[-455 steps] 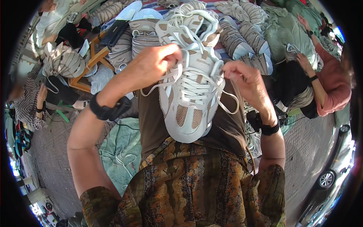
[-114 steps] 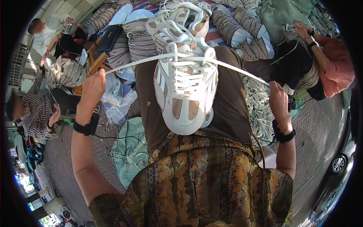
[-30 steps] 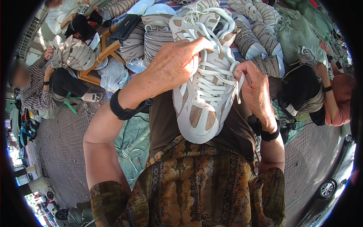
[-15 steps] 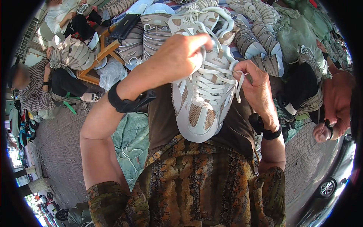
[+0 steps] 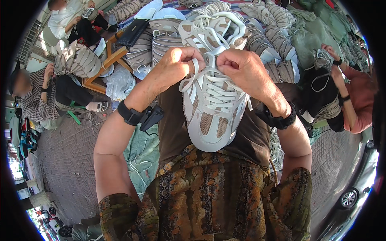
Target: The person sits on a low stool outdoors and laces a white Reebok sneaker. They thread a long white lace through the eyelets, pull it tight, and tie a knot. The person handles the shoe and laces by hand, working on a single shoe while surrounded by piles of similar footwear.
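Pinching near the top of a white, grey and tan mesh-toed sneaker (image 5: pixel 209 132), the left hand (image 5: pixel 175 69) has its fingers closed on a flat white lace (image 5: pixel 196 65) at the shoe's left side. The right hand (image 5: pixel 246 71) bends over the right side of the ankle opening, fingers curled in narrow; I cannot tell whether they grip anything, because the tips are hidden. The sneaker lies toe toward the wearer, over dark brown trousers (image 5: pixel 172 116), its front crossed by rows of white lacing (image 5: pixel 220 98). Just beyond its heel sits a second white-and-tan sneaker (image 5: pixel 201 34). Farther left, a black rectangular case (image 5: pixel 133 31) rests near a light brown wooden frame (image 5: pixel 114 58).
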Demonstrator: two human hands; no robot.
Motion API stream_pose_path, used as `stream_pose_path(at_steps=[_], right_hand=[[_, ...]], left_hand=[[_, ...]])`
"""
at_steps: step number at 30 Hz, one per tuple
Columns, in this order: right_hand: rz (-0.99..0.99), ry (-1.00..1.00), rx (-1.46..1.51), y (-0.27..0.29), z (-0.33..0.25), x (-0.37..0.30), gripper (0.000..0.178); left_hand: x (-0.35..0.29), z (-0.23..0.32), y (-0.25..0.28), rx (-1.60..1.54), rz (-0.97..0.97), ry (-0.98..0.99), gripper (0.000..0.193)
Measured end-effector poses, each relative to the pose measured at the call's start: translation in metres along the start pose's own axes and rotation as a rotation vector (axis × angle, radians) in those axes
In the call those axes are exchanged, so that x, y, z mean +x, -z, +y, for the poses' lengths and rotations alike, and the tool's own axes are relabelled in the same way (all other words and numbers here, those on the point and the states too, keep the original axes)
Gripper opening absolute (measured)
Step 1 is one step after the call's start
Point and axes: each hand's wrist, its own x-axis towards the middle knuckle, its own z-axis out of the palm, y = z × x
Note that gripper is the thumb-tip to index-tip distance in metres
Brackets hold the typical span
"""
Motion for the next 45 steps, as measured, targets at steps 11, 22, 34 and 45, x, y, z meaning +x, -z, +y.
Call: stream_pose_path(at_steps=[11,22,34,45], right_hand=[[-0.089,-0.156,0.138,-0.008,0.003,0.004,0.011],[-0.023,0.127,-0.094,-0.009,0.001,0.006,0.005],[-0.040,0.084,-0.801,0.105,0.029,-0.064,0.004],[0.158,-0.295,-0.385,0.104,0.089,-0.117,0.013]], left_hand=[[0.002,-0.015,0.000,0.029,0.032,0.022,0.014],[0.010,-0.012,-0.007,0.268,0.062,-0.295,0.014],[0.001,0.021,0.004,0.144,0.103,-0.269,0.010],[0.015,0.034,0.009,0.448,-0.282,-0.373,0.010]])
